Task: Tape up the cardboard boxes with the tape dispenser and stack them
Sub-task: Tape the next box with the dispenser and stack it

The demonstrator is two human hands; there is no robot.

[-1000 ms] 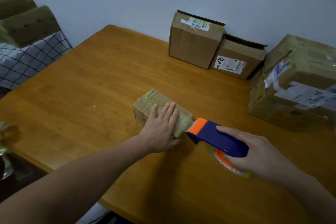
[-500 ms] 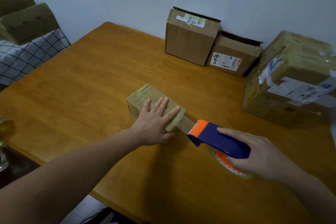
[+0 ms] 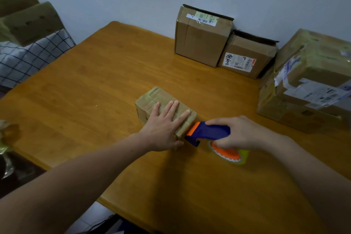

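A small flat cardboard box point(image 3: 152, 99), wrapped in clear tape, lies in the middle of the wooden table point(image 3: 95, 81). My left hand point(image 3: 165, 125) presses flat on its top with straight fingers. My right hand point(image 3: 235, 133) grips the blue and orange tape dispenser point(image 3: 207, 132), whose orange front edge sits against the box's near right end. The orange tape roll point(image 3: 228, 153) shows below my right hand.
Two brown boxes with labels point(image 3: 201, 38) point(image 3: 245, 59) stand against the back wall. A pile of taped boxes point(image 3: 303, 85) fills the right side of the table. At the left, beyond the table edge, lie a checked cloth point(image 3: 28, 57) and more cardboard point(image 3: 30, 23).
My right hand has turned and pushed the dispenser closer, so its front edge now meets the box's end. My left hand stays flat on the box.
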